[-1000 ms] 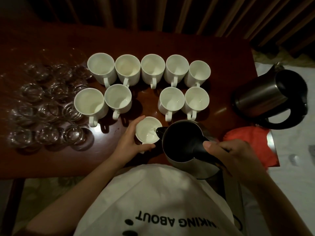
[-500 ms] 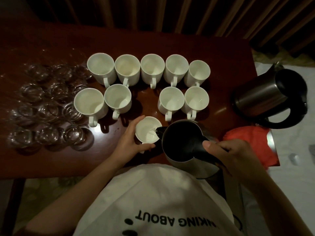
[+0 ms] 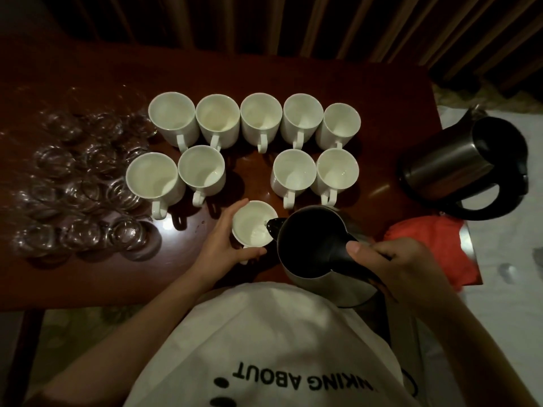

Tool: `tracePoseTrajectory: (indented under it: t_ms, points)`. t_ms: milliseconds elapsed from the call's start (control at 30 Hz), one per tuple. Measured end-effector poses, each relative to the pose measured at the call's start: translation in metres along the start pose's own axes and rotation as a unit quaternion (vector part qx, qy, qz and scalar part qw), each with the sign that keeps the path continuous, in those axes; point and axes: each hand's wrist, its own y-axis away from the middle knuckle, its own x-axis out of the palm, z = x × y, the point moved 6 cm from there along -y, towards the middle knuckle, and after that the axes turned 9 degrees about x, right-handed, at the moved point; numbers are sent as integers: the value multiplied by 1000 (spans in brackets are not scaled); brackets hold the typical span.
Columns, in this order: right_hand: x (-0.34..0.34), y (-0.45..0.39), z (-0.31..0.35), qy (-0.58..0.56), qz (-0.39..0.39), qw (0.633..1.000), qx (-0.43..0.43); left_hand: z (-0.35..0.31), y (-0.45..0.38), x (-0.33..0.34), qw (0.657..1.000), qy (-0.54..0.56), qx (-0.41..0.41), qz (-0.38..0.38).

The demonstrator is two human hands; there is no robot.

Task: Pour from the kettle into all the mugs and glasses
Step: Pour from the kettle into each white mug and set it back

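Observation:
My right hand point(image 3: 402, 265) grips the black handle of a steel kettle point(image 3: 311, 245), tilted left with its spout over a white mug point(image 3: 252, 227). My left hand point(image 3: 223, 242) holds that mug by its side near the table's front edge. Water shows in the mug's bottom. Several other white mugs point(image 3: 260, 118) stand in two rows behind it, handles toward me. A cluster of several clear glasses point(image 3: 79, 183) stands on the left of the table.
A second steel kettle point(image 3: 464, 165) with a black handle stands at the right end of the dark wooden table point(image 3: 293, 74). A red cloth point(image 3: 435, 245) lies at the table's front right corner. Dark vertical slats run behind the table.

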Motion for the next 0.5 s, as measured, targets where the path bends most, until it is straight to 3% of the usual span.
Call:
tracePoseTrajectory:
  t_ms: [500]
  points:
    - [1,-1,0,-3,-1,1000,-5,-3,1,0,1000,4,-1,-2]
